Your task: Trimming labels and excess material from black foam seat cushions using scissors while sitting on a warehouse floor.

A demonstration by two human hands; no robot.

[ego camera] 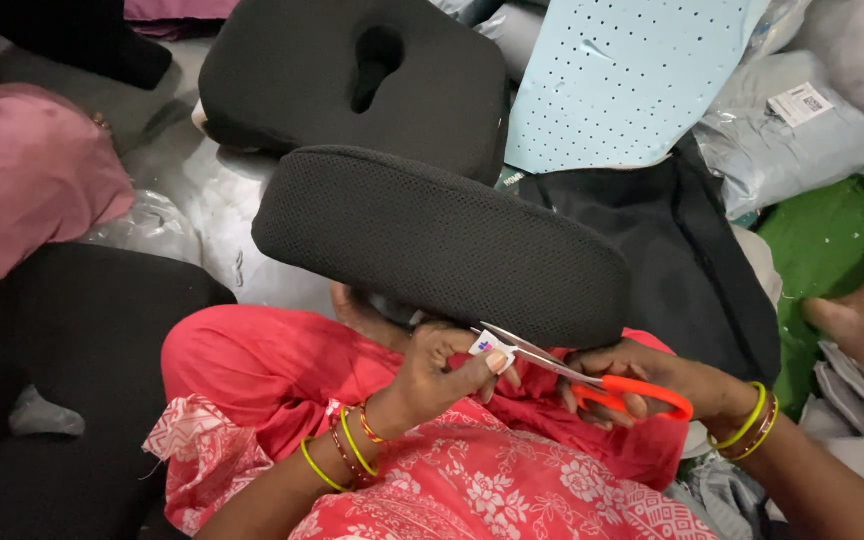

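the black mesh cushion (pixel 442 245) lies across the person's lap, its long axis running from upper left down to lower right. at its near lower edge a small white tag (pixel 489 348) sticks out, and the left hand (pixel 442 375) is closed on it, thumb and fingers pinching it just below the cushion. the right hand (pixel 652 385) is wrapped through the orange handles of the scissors (pixel 577 372), whose blades point left toward the tag, tips touching or just beside it. so the tag sits between both hands, the left one nearer. a second dark cushion (pixel 352 75) with a cut-out lies beyond.
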